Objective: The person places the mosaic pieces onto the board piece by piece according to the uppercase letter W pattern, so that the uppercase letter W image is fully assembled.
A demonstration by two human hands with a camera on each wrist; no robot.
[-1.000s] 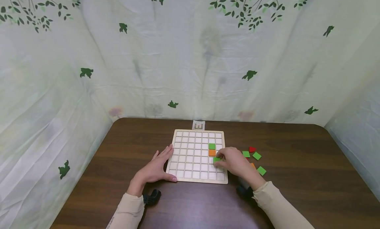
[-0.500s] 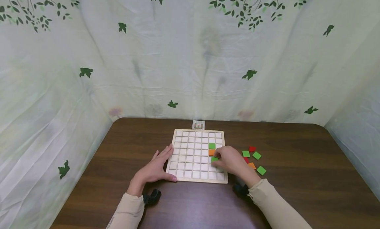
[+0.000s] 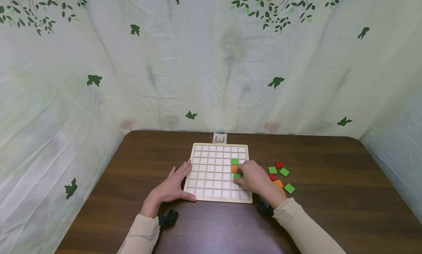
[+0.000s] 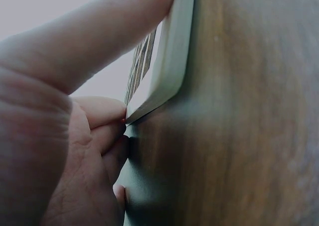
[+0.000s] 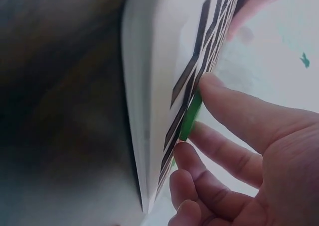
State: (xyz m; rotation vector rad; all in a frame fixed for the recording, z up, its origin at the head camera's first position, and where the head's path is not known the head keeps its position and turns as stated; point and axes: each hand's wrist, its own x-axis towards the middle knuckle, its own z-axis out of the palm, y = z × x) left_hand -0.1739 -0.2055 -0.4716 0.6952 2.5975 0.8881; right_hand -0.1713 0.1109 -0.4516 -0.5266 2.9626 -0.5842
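A white gridded board (image 3: 211, 176) with a pale wooden rim lies on the table. My left hand (image 3: 171, 184) rests along its left edge, fingers spread, the thumb at the near left corner. My right hand (image 3: 258, 179) is over the board's right side and pinches a green tile (image 3: 236, 176) between thumb and fingers. In the right wrist view this green tile (image 5: 191, 117) touches the board surface. Directly beyond it on the board lie an orange tile (image 3: 233, 168), partly covered by the fingers, and another green tile (image 3: 234, 161).
Right of the board, several loose tiles lie on the brown table (image 3: 329, 184): green ones such as this tile (image 3: 289, 188), a red tile (image 3: 279, 165) and an orange tile (image 3: 278, 183). A small printed card (image 3: 219, 138) lies behind the board. A patterned curtain (image 3: 211, 63) hangs behind.
My right hand has shifted slightly left with the green tile, which now lines up beneath the orange one. More of the loose orange tiles shows. My left hand has stayed in place.
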